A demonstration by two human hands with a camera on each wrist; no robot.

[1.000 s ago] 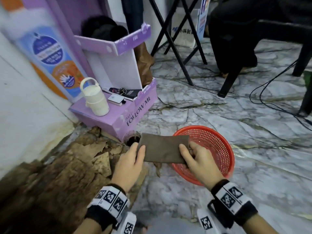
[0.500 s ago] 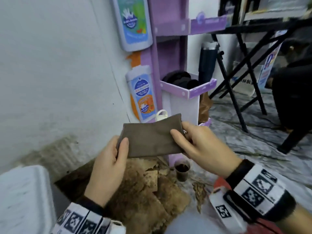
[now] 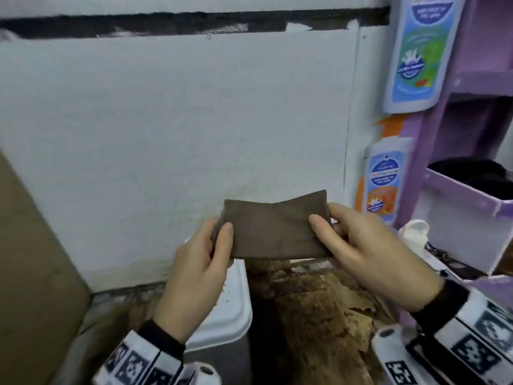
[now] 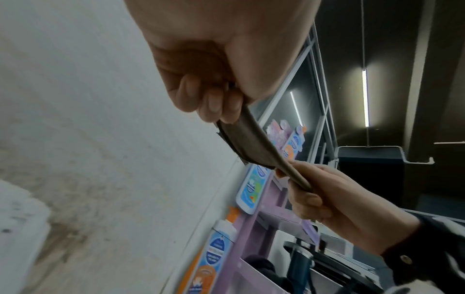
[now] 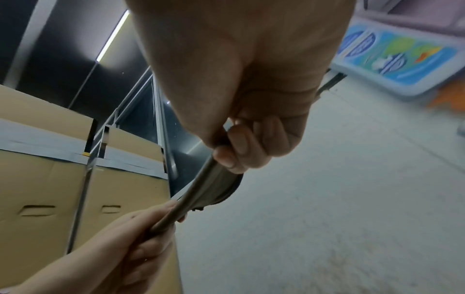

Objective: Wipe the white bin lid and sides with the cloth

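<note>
Folded brown rectangular cloth (image 3: 273, 227) held up in the air, stretched flat between both hands, in front of a pale grey-white wall (image 3: 166, 134). Left hand (image 3: 198, 273) pinches the cloth's left short edge, thumb on the near face, fingers (image 4: 201, 99) curled behind it. Right hand (image 3: 369, 257) pinches the right short edge the same way, thumb in front, fingers (image 5: 241, 151) curled at the back.

White plastic bin lid (image 3: 233, 309) sits low, directly below the left hand, speckled with small dark bits (only its right part shows; the hand and wrist cover the rest). Cloth is above the lid and not touching it.

Right of the bin: crumbling brown cardboard debris (image 3: 313, 309) on the floor. Far right: purple cardboard display stand (image 3: 458, 207) with printed bottle-shaped panels. Left edge: brown cardboard box (image 3: 30, 259).
</note>
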